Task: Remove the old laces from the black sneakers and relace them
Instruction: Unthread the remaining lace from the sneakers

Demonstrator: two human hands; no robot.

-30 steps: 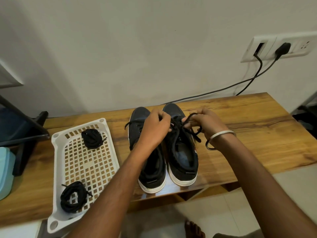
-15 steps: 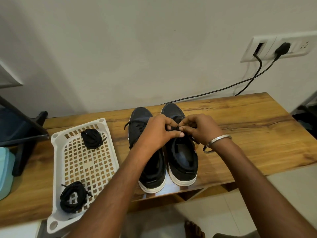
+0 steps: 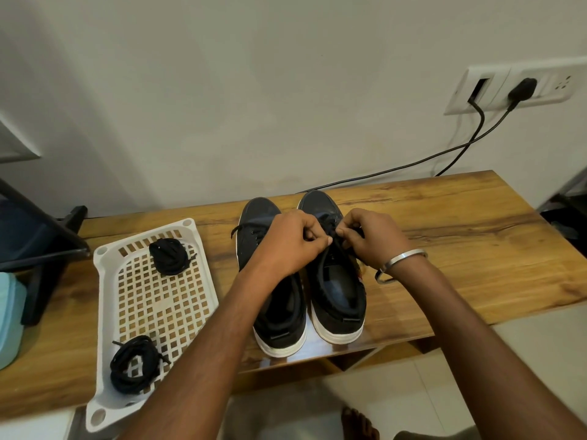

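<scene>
Two black sneakers with white soles stand side by side on the wooden table [image 3: 476, 249], toes toward the wall. The left sneaker [image 3: 279, 315] shows a loose lace end at its far left. Over the tongue of the right sneaker [image 3: 340, 293] my left hand [image 3: 292, 242] and my right hand [image 3: 371, 239] meet, each pinching the black lace [image 3: 332, 236] between thumb and fingers. The hands hide most of that lacing. My right wrist wears a metal bangle.
A white perforated tray [image 3: 104, 312] lies left of the sneakers, with one coiled black lace bundle [image 3: 170, 256] at its far end and another lace bundle [image 3: 135, 365] at its near end. A black stand [image 3: 47, 246] and a light blue object [image 3: 9, 319] sit at far left. Cables [image 3: 413, 163] run from a wall socket.
My right hand, which held a lace loop out to the right a second ago, has come in to meet my left hand over the right sneaker; both now pinch the lace close together.
</scene>
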